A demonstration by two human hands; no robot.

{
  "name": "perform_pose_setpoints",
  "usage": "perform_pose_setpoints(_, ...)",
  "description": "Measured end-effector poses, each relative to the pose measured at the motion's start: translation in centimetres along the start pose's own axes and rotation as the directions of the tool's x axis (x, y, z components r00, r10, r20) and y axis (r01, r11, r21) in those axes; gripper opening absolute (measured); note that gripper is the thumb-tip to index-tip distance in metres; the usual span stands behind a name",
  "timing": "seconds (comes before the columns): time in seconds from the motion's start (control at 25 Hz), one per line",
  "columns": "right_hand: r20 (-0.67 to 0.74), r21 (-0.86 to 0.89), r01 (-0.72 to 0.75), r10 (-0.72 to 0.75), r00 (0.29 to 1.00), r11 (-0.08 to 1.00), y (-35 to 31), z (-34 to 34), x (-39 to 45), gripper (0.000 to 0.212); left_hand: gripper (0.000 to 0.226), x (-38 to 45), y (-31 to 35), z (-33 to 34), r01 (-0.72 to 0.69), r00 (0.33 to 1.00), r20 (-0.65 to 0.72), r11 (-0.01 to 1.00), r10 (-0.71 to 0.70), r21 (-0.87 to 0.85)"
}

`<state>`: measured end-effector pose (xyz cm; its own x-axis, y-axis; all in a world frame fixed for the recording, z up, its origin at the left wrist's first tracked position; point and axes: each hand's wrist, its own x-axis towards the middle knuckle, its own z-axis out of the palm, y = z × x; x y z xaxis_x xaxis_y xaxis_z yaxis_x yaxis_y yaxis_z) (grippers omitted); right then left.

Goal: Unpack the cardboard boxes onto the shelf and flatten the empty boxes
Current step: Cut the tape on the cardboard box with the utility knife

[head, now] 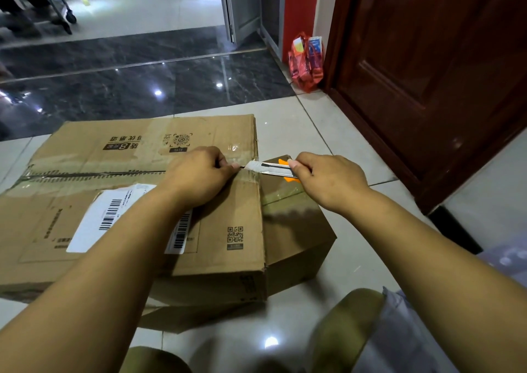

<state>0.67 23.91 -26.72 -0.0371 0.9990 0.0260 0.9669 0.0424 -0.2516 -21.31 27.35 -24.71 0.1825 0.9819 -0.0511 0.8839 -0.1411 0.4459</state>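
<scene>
On pale floor tiles (291,310) beside a dark wooden door (433,67), a large cardboard box (142,201) lies closed, its left end cut off by the frame edge and part of its top hidden under the person's left forearm. Its brown flaps meet at a taped centre seam (85,174) running left to right; clear tape glints along it, and the seam's right end is covered by the left hand. A white shipping label (97,215) with barcodes sits on the near flap, partly covered by the arm, its print too small to read. A second piece of cardboard (293,227) shows at the box's right end, just beside it; whether it is a flap or another box cannot be told. The left hand (196,175) rests knuckles-up on the box top at the seam's right end, fingers curled and pinching at the tape. The right hand (328,180) grips an orange-and-silver utility knife (273,168), fingers wrapped round the handle, the tip pointing left at the seam and touching the left fingertips. A red plastic bag (306,61) stands against the door frame, well apart.
</scene>
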Motion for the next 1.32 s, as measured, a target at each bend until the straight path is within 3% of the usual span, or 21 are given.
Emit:
perform_pose_setpoints(0.36,0.112,0.146,-0.072,0.056,0.992,0.987,0.8,0.8,-0.8,0.047,0.028,0.1,0.0,0.0,-0.002,1.000,0.013,1.000,0.002,0.002)
perform_pose_setpoints(0.6,0.061,0.120,-0.108,0.101,0.993,0.987,-0.3,1.3,-1.2,0.045,0.026,-0.1,-0.2,-0.2,-0.017,1.000,0.003,1.000,0.017,-0.024)
perform_pose_setpoints(0.72,0.023,0.194,-0.195,0.194,0.981,0.961,-0.3,1.6,-1.2,0.044,0.015,-0.7,-0.9,0.2,-0.033,0.997,-0.075,0.983,0.020,-0.182)
perform_pose_setpoints(0.84,0.019,0.302,-0.228,0.233,0.972,0.926,-0.6,1.8,-1.2,0.040,0.003,-1.9,-1.7,0.0,-0.088,0.976,-0.218,0.904,-0.007,-0.419)
perform_pose_setpoints(0.96,-0.027,0.316,-0.142,0.159,0.987,0.938,-1.6,1.5,-1.2,0.032,0.001,-2.9,-2.7,-0.4,-0.164,0.954,-0.299,0.895,0.036,-0.414)
perform_pose_setpoints(1.12,-0.182,0.235,0.029,0.015,0.983,0.972,-4.4,0.0,-1.7,0.039,0.003,-4.5,-4.6,-1.4,-0.224,0.945,-0.298,0.932,0.136,-0.286)
perform_pose_setpoints(1.32,-0.259,0.074,0.192,-0.167,0.951,0.979,-9.6,-1.1,-2.5,0.043,0.012,-7.5,-8.8,-3.5,-0.083,0.918,-0.397,0.966,-0.022,-0.243)
